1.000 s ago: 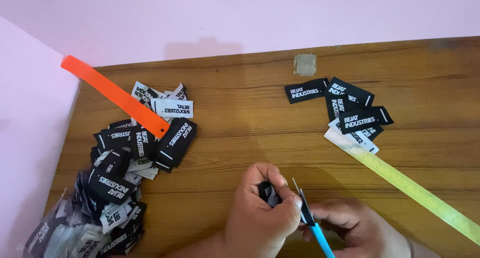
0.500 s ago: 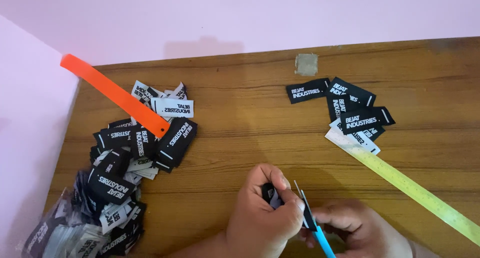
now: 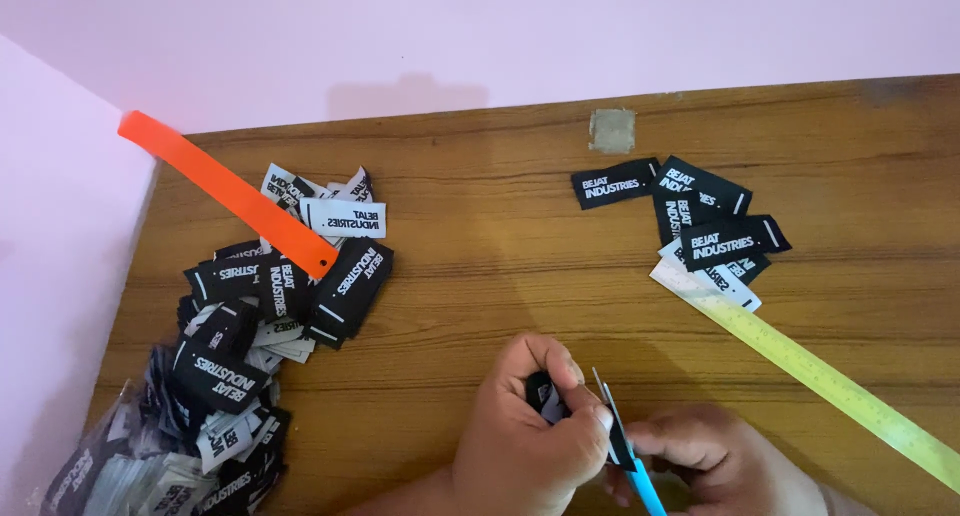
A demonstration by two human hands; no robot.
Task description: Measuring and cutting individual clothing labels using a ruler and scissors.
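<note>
I saw my left hand (image 3: pixel 530 441) pinching a small black woven label (image 3: pixel 545 396) at the near desk (image 3: pixel 480 266) edge, while my right hand (image 3: pixel 700 456) gripped blue-handled scissors (image 3: pixel 620 441), their thin metal blades touching the label.

Two bare hands close together at the bottom edge

The left hand (image 3: pixel 530 446) sits low in the middle, its back facing up. Its fingers (image 3: pixel 545 361) are curled in and its thumb presses toward them in a tight pinch. The right hand (image 3: pixel 710 461) is just beside it, a bit lower. Its fingers are bent and folded in a closed grip, with the knuckles facing left. The two hands almost touch at the fingertips. Only a little of each wrist shows before the picture ends. Both hands stay low, near the person's body.
</note>
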